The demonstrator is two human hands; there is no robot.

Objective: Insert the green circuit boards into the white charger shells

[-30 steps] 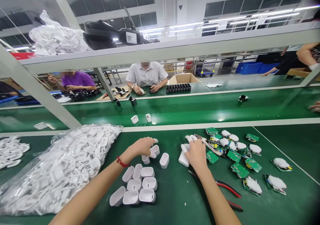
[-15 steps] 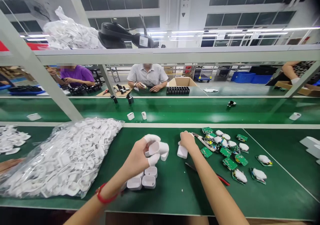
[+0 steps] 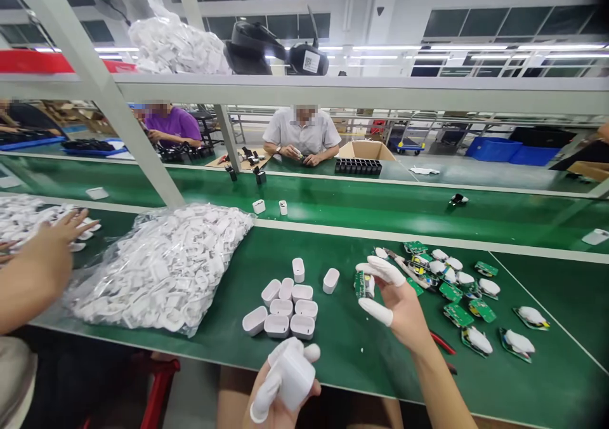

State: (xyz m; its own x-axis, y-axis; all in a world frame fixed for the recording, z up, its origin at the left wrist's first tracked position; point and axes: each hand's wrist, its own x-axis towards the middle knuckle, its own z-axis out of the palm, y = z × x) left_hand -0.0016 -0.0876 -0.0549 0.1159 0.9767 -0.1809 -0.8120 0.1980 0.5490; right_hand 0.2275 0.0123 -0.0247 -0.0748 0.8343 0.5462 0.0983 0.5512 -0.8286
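Observation:
Near the table's front edge, my left hand (image 3: 280, 384) is closed around a white plastic housing (image 3: 297, 375), its fingertips in white finger cots. Further right, my right hand (image 3: 397, 299), also in finger cots, has a small green circuit board (image 3: 361, 285) with a pale part on it between fingers and thumb. Several open-topped white housings (image 3: 280, 307) stand in a cluster beyond my left hand. A single housing (image 3: 331, 281) stands apart, between that cluster and my right hand. To the right lies a pile of circuit boards (image 3: 459, 315), many topped with white.
A clear bag of white parts (image 3: 162, 270) covers the left of the table. Beside it, a neighbour's hand (image 3: 52, 238) touches loose white parts. Pliers (image 3: 404, 267) and a red-handled tool (image 3: 442, 342) lie by the boards. A green belt (image 3: 333, 207) runs behind, below a shelf (image 3: 333, 91).
My left hand has drawn back from the cluster towards the front edge, holding a housing. My right hand has left a housing and now holds a circuit board. The view has shifted.

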